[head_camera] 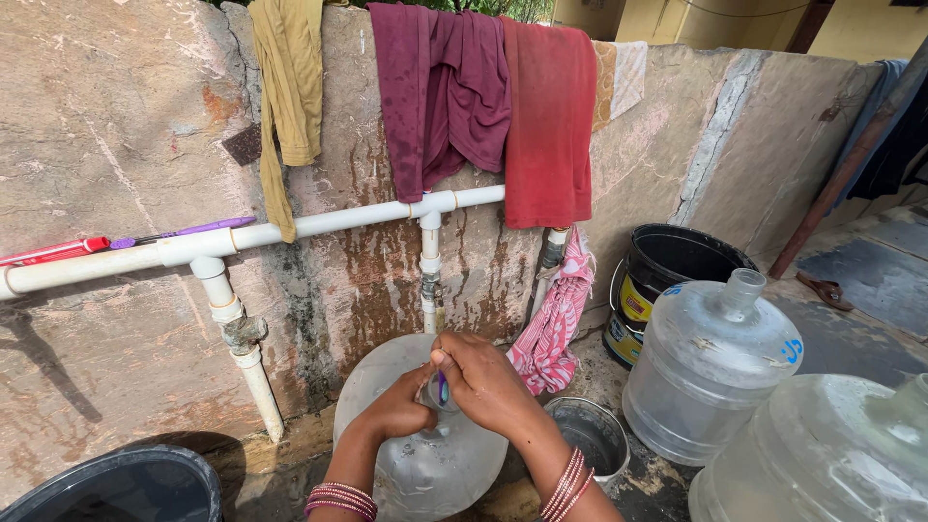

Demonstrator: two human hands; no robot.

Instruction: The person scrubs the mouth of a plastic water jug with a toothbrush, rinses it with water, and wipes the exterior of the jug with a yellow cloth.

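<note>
A large clear plastic water jug (425, 464) lies tilted toward me below a tap (432, 290) on a white pipe (290, 230). My left hand (398, 411) grips the jug's neck. My right hand (486, 380) is over the jug's mouth and holds a thin purple-handled brush or stick (442, 387) pushed into the opening. Both wrists wear pink bangles.
Two more clear jugs (710, 362) (822, 454) stand at the right, behind them a black bucket (677, 261). A small steel pot (592, 437) sits beside my right arm. A dark tub (126, 488) is at bottom left. Cloths hang over the stone wall (116, 116); toothbrushes (179, 233) rest on the pipe.
</note>
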